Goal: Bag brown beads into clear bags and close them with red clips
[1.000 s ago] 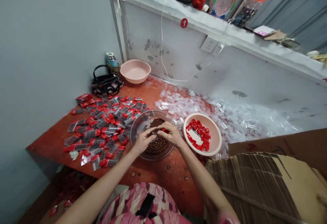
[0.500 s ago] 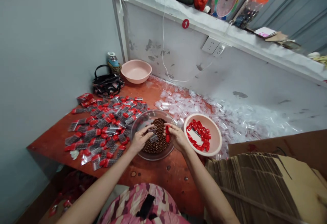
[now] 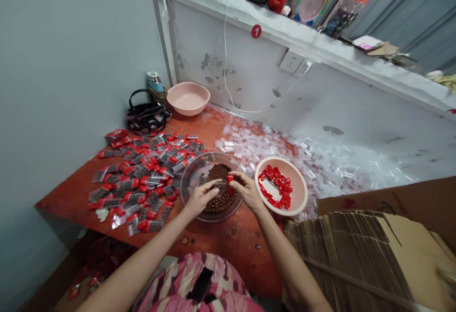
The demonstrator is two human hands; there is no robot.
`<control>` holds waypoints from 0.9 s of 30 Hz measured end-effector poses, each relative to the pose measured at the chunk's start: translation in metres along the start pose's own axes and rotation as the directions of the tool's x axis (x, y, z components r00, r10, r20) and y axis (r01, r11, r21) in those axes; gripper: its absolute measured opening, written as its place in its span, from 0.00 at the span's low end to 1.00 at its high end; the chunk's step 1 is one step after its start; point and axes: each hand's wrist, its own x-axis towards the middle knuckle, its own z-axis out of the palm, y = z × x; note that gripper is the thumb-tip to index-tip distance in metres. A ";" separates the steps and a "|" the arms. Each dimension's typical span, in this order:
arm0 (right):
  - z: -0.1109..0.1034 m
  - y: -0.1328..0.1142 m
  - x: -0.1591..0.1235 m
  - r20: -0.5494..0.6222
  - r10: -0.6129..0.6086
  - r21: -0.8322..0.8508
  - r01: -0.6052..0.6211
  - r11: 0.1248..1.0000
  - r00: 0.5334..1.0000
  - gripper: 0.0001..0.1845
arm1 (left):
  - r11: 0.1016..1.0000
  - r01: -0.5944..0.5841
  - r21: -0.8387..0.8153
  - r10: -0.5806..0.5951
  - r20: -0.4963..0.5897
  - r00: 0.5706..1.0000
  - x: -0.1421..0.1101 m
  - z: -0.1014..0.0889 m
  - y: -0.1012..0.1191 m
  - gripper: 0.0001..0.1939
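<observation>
Over a clear bowl (image 3: pixel 184 178) of brown beads (image 3: pixel 218 171), my left hand (image 3: pixel 202 198) is closed, pinching a small clear plastic case (image 3: pixel 221 188) between thumb and fingers. Its contents are hard to make out. Facing it, my right hand (image 3: pixel 247 191) grips a red cap (image 3: pixel 230 179) close to the case's end; a second red piece seems to show below it, partly hidden by the fingers. To the right, a pale pink bowl (image 3: pixel 304 196) contains loose red caps (image 3: pixel 278 184). Filled cases with red caps (image 3: pixel 146 179) lie heaped on the left.
Empty clear cases (image 3: pixel 342 165) spread along the wall at the right. Behind the filled heap are a black handbag (image 3: pixel 147 116), a flask (image 3: pixel 154 82) and a pink basin (image 3: pixel 188 99). Stacked cardboard (image 3: pixel 342 255) stands at the right front. The red tabletop (image 3: pixel 245 250) ends near my lap.
My hands have come closer together, bringing the red cap towards the clear case. The case has turned in my left hand. The whole view has shifted slightly.
</observation>
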 end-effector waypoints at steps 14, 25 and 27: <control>-0.003 -0.022 -0.010 0.275 -0.275 -0.476 0.380 0.793 0.921 0.16 | 0.936 -0.163 0.311 0.192 -0.063 0.979 -0.005 0.003 0.004 0.13; 0.004 -0.015 -0.031 0.273 -0.252 -0.548 0.365 0.752 0.928 0.11 | 0.893 -0.218 0.394 0.269 -0.079 0.960 -0.020 0.013 0.011 0.11; 0.005 -0.015 -0.032 0.307 -0.238 -0.549 0.376 0.747 0.921 0.11 | 0.909 -0.210 0.361 0.252 -0.073 0.965 -0.022 0.013 0.012 0.11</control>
